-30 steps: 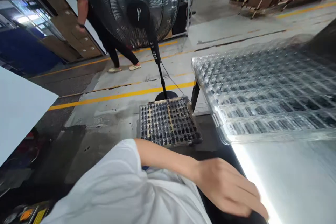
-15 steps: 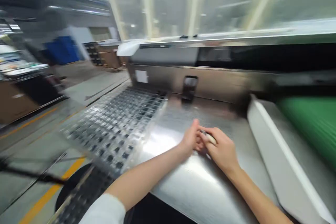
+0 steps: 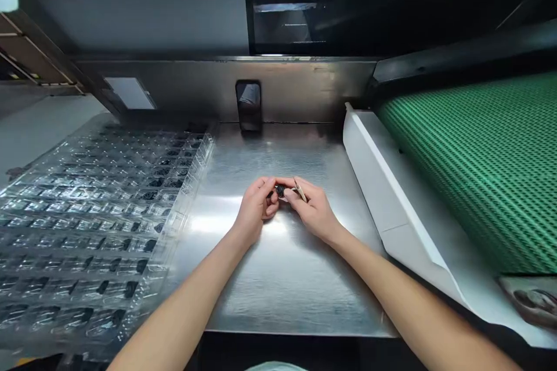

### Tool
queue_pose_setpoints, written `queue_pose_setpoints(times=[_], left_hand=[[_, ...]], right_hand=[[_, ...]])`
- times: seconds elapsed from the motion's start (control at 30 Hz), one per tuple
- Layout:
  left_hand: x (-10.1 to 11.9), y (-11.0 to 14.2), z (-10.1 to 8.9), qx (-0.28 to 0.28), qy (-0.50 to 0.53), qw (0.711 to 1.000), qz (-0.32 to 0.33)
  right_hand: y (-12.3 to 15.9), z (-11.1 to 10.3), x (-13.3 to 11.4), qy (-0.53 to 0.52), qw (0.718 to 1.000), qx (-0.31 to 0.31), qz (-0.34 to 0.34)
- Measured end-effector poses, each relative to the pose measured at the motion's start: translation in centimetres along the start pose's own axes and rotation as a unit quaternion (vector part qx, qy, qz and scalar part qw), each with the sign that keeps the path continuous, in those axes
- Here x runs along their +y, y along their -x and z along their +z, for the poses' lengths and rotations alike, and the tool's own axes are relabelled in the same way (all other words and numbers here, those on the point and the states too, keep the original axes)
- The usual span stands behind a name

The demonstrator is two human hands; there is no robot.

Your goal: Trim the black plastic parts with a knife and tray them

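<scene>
Above the metal worktop [image 3: 278, 278], my two hands meet at the fingertips. Between them sits a small black round part [image 3: 279, 190], pinched by the thumb and fingers of my left hand [image 3: 255, 206]. My right hand [image 3: 315, 208] is closed, with a thin, pale, pointed tool [image 3: 300, 190] lying across its fingers; its exact kind is unclear. The right thumb and forefinger also reach the black part. A clear plastic tray [image 3: 183, 208] lies to the left, with dark pieces visible in several pockets.
A black phone [image 3: 249, 105] leans on the metal back panel [image 3: 304, 90]. To the right, a white guard rail [image 3: 387, 185] borders a green mesh conveyor belt [image 3: 487, 162]. A white label [image 3: 129, 93] is on the panel at left, and a dark machine opening runs above.
My view has swung right and down, so the worktop, tray and green belt show more fully. My hands remain together, holding the small part and the tool.
</scene>
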State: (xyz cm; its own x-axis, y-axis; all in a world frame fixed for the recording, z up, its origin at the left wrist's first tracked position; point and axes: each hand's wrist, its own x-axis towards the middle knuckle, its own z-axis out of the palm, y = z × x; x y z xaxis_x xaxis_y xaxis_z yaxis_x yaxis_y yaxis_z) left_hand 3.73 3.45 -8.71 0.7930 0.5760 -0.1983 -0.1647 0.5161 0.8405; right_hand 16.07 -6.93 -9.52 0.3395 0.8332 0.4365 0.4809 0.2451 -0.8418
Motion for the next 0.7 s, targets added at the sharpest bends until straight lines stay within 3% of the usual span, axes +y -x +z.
queue_pose_setpoints(times=[0.3, 0.47, 0.7], left_hand=[[-0.38, -0.04, 0.11, -0.03, -0.047, 0.998, 0.014], [-0.16, 0.11, 0.0, -0.065, -0.02, 0.998, -0.011], [0.04, 0.17, -0.04, -0.069, 0.001, 0.997, -0.025]], right_hand=[[0.09, 0.52, 0.11, -0.068, 0.992, 0.046, 0.09], [0.06, 0.49, 0.13, -0.082, 0.991, 0.051, 0.091], [0.0, 0.26, 0.51, -0.029, 0.994, 0.068, 0.075]])
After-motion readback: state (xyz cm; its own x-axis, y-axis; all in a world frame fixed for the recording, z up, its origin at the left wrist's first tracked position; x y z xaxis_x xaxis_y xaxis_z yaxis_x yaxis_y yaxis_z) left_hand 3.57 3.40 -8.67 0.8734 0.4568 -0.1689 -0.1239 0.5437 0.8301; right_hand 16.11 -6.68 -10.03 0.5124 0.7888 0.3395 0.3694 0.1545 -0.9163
